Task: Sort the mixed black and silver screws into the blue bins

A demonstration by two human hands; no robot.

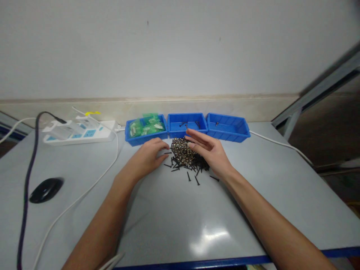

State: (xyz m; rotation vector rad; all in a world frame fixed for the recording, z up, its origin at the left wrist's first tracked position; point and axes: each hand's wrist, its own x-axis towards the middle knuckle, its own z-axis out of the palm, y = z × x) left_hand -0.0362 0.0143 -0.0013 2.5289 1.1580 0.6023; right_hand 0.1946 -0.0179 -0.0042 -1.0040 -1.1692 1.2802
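Observation:
A pile of dark and brassy screws (184,153) lies on the grey table (168,213), with a few loose black screws (197,180) in front of it. At the pile's left edge is my left hand (150,155), thumb and fingers apart, holding nothing. My right hand (209,152) is over the right side of the pile, its fingers stretched out and nothing visible in them; it hides part of the pile. Behind the pile, the middle blue bin (187,130) contains several screws. A single small screw (216,123) lies in the right blue bin (229,134).
The left blue bin (146,140) holds green plastic packets (152,122). Further left are a white power strip (107,134) with plugs, a black mouse (46,190), and dark and white cables. Another white cable (281,143) runs right. A wall stands behind the bins.

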